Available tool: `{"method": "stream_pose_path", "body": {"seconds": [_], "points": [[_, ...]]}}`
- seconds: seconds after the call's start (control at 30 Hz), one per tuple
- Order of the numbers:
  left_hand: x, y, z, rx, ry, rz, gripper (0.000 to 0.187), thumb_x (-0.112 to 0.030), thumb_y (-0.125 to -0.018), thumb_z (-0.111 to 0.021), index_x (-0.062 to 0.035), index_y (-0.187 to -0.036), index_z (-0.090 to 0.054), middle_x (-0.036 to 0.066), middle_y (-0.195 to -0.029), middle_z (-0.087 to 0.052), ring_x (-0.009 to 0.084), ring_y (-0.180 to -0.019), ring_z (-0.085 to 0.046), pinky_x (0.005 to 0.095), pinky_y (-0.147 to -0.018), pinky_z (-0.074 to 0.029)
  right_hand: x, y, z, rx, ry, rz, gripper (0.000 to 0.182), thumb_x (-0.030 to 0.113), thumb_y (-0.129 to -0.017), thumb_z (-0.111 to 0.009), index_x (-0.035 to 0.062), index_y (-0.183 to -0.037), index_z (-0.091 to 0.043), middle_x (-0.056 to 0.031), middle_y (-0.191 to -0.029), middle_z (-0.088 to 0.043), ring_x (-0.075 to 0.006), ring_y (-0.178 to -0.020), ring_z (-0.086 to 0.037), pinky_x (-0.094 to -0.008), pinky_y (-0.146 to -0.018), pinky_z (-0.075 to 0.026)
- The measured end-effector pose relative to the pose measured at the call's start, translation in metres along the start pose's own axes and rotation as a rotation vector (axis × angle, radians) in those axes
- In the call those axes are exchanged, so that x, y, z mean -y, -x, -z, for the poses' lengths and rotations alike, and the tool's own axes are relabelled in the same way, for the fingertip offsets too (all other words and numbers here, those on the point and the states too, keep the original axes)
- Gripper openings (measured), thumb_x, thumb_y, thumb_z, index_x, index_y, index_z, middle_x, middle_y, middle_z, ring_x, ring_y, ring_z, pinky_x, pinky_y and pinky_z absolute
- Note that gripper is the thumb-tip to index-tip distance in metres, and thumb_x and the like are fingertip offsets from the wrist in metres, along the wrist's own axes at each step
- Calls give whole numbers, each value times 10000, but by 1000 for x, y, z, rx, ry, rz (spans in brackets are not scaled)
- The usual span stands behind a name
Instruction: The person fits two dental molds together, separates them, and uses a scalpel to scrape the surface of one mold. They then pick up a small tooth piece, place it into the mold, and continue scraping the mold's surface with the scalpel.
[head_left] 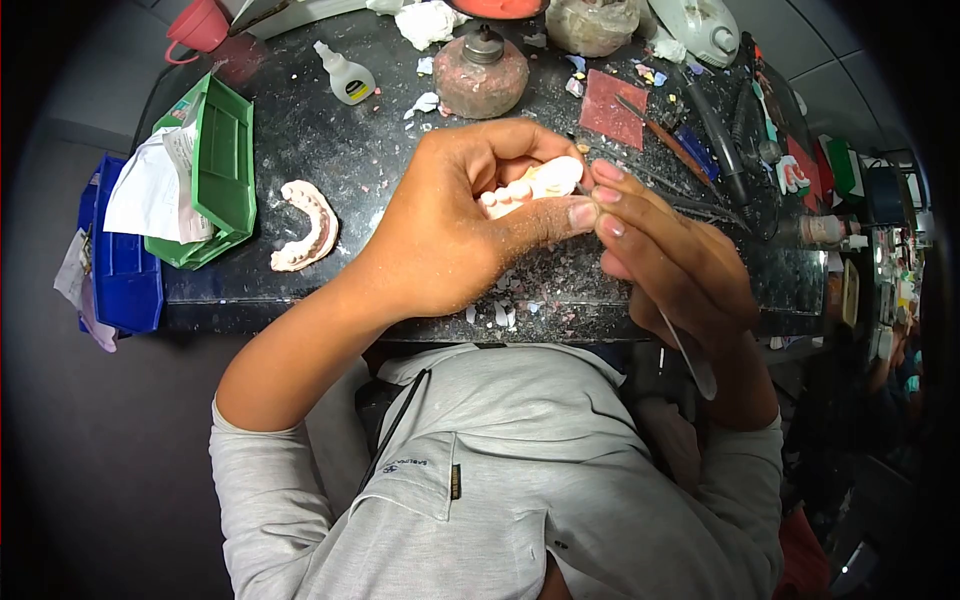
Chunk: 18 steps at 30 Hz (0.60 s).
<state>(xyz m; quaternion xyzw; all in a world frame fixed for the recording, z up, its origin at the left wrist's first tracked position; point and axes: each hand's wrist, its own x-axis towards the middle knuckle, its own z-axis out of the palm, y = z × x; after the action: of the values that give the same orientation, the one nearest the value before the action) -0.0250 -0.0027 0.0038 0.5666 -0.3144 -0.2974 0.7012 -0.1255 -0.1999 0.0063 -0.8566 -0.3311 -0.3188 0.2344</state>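
Observation:
My left hand (450,225) is closed around a pale dental cast (508,196), its row of teeth showing between thumb and fingers. A rounded white part (560,177) sits at the cast's right end, by my fingertips. In my right hand (690,260) is a slim metal spatula (703,378), pinched in the fingers. Its broad end points down toward my lap, while the other end meets the cast near my left thumb; that tip is mostly hidden. A second dental cast (322,218), horseshoe-shaped, lies on the black table left of my left forearm.
Green (245,165) and blue bins (130,295) with papers stand at left. Behind my hands are a dropper bottle (348,82), a round burner (482,85) and a pink wax sheet (612,110). A knife (668,140) and a corded handpiece (715,130) lie at right. Scraps litter the table.

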Motion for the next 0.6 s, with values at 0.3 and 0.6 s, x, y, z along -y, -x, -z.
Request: {"method": "stream_pose_path", "body": {"seconds": [0.3,0.6], "points": [[1,11,4,-126,-1031,-1372,211,-195,-800,-813,-47,-926,-730,89,-800,-642,141,-568,-559,243,-465,-401,3,6,10,-246,-122,-88,226,169,-1022,-568,-30,-1129,-588,-235,-1113,-666,-416,-1022,-705,-485,-855,-621],[-11,-10,49,-241,-1449,-183,363,-407,-935,-657,-48,-879,-678,176,-846,-634,400,-672,-659,477,-607,-533,-13,9,11,-240,-108,-160,294,240,-1065,-490,-36,-1127,-572,-302,-1095,-685,-412,-988,-718,-489,-846,-603]]}}
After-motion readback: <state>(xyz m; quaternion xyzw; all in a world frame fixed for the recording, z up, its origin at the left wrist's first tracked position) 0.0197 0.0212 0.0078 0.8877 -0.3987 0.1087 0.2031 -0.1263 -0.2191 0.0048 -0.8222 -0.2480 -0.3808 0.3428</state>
